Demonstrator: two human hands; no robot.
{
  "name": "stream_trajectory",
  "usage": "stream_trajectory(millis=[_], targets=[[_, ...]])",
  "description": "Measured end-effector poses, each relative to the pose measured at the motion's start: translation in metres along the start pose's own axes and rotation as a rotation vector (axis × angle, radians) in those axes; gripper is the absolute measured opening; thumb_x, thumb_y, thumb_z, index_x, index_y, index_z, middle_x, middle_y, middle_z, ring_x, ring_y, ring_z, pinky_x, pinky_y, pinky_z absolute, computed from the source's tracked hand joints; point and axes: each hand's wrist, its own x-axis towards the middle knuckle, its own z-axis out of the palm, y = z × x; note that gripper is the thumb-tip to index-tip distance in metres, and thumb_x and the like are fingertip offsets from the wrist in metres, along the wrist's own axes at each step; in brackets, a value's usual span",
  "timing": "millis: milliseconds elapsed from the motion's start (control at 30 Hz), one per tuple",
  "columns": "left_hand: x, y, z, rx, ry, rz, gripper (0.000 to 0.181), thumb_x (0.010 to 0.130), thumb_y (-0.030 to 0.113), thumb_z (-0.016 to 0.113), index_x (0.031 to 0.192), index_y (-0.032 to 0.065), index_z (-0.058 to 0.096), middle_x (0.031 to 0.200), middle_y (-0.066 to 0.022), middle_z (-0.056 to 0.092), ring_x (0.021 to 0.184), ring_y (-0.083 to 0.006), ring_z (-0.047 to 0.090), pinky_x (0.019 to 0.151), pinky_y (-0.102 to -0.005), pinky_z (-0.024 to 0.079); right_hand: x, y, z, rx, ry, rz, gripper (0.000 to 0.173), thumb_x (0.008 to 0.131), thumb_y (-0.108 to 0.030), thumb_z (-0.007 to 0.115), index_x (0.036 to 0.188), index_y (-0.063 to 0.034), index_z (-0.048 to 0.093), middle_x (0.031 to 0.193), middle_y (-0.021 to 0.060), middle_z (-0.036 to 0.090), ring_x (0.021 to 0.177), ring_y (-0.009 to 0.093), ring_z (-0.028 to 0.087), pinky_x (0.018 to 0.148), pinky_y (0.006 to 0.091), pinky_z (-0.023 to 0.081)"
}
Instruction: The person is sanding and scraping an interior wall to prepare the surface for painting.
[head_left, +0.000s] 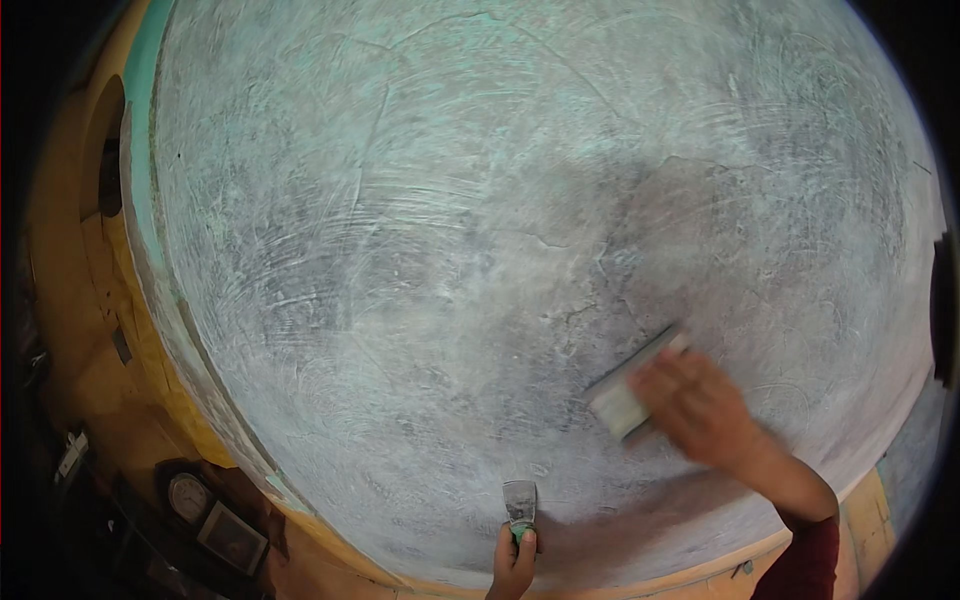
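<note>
A large scraped wall (450, 300), grey with traces of turquoise paint, scratches and cracks, fills most of the view. My right hand (694, 405) is closed around a flat, pale block-like tool (626, 397), perhaps a sanding block, that lies against the wall at the lower right; both are blurred. Lower down, near the middle of the picture, my left hand (516, 559) grips the green handle of a putty knife (520, 502), its metal blade pointing up and smeared with grey. Whether that blade touches the wall cannot be told.
A turquoise-edged border (150, 172) runs down the wall's left side, with an orange wall and an arched opening beyond it. At the lower left are a round clock (187, 496) and a framed picture (232, 538). A dark object (945, 307) stands at the right rim.
</note>
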Motion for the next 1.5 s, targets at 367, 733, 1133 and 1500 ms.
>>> stream_trajectory(millis=[367,733,1133,1500], targets=[[0.004,0.026,-0.006,0.001,-0.098,-0.04,0.02,0.099,0.024,0.047,0.089,0.0072,0.048,0.067,0.0009,0.049,0.055,-0.0073,0.047,0.049,-0.023,0.04,0.026,0.007,0.005,-0.126,-0.149,0.231,0.044,0.087,0.0,0.048,0.13,0.0049,0.047,0.131,0.0219,0.051,0.126,0.04,0.045,0.106,0.0502,0.034],[0.018,0.025,-0.053,-0.036,-0.018,-0.035,0.014,0.099,0.022,0.048,0.096,0.0086,0.048,0.072,0.0009,0.051,0.055,-0.0067,0.047,0.05,-0.0214,0.039,0.093,-0.028,0.0,-0.092,0.079,0.071,0.046,0.079,-0.007,0.06,0.124,-0.001,0.056,0.128,0.0144,0.055,0.126,0.032,0.048,0.103,0.0475,0.038],[0.067,0.037,-0.212,0.191,0.003,0.094,0.019,0.098,0.024,0.05,0.088,0.0077,0.052,0.062,0.0018,0.049,0.053,-0.0086,0.046,0.049,-0.0234,0.039,0.218,-0.132,0.048,-0.109,0.167,0.171,0.056,0.078,-0.008,0.062,0.131,0.0037,0.047,0.131,0.0202,0.052,0.122,0.035,0.05,0.1,0.0481,0.04],[0.104,0.054,-0.321,0.309,-0.071,0.027,0.024,0.098,0.031,0.051,0.086,0.0095,0.047,0.062,0.0005,0.048,0.05,-0.0085,0.043,0.047,-0.0238,0.036,0.365,-0.245,0.1,0.255,0.188,0.102,0.042,0.083,-0.008,0.056,0.124,0.0027,0.053,0.127,0.0157,0.055,0.117,0.029,0.054,0.102,0.0398,0.042]])
